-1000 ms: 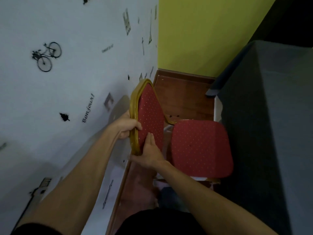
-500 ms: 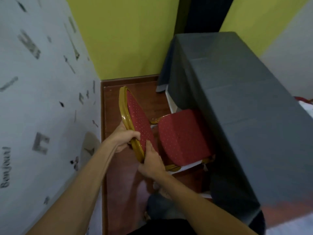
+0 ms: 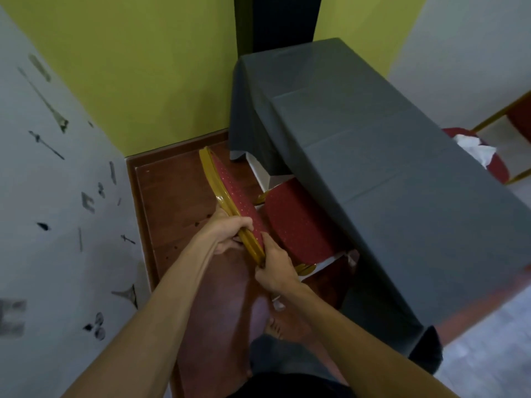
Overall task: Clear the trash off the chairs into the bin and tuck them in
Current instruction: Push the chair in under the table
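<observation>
Now both hands, left hand (image 3: pixel 227 234) and right hand (image 3: pixel 274 268), clasp the chair (image 3: pixel 298 222) backrest; push squarely under the surface (image 3: pixel 373 145), keeping legs level.

A reddish-brown wooden floor (image 3: pixel 178 202) fills the corner between two walls. A red chair with a gold frame (image 3: pixel 298 225) stands on it, its seat partly under a table draped in a grey cloth (image 3: pixel 373 145).

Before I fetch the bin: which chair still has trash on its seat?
The far chair beyond the grey-covered table: white crumpled paper lies on its red seat. The chair both hands grip shows a bare seat.
</observation>
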The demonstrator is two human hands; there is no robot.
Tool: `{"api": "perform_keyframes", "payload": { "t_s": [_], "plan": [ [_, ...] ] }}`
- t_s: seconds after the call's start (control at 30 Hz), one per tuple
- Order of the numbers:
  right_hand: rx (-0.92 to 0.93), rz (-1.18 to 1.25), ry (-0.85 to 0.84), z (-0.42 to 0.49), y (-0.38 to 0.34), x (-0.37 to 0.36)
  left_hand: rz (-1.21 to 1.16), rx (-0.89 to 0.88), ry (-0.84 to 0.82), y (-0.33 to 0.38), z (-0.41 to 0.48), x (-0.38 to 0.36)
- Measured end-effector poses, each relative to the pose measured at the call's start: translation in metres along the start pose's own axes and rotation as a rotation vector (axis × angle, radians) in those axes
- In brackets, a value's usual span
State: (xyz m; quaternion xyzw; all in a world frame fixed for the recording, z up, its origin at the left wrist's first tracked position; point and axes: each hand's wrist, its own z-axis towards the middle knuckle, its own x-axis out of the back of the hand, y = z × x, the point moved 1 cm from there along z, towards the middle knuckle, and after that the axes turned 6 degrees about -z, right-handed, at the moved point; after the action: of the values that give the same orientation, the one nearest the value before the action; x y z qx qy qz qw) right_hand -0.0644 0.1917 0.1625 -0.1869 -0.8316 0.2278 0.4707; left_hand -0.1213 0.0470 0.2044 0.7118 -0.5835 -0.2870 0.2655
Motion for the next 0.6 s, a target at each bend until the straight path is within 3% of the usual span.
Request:
{"api": "perform_keyframes", "payload": {
  "t_s": [0.33, 0.6],
  "plan": [
    [-0.044, -0.007, 0.036, 0.059, 0.022, 0.061, 0.073, 0.019, -0.037, 0.057, 0.05, -0.051],
    [-0.067, 0.024, 0.038, 0.077, 0.03, 0.077, 0.001, 0.02, -0.06, 0.062, 0.07, -0.072]
  ]
}}
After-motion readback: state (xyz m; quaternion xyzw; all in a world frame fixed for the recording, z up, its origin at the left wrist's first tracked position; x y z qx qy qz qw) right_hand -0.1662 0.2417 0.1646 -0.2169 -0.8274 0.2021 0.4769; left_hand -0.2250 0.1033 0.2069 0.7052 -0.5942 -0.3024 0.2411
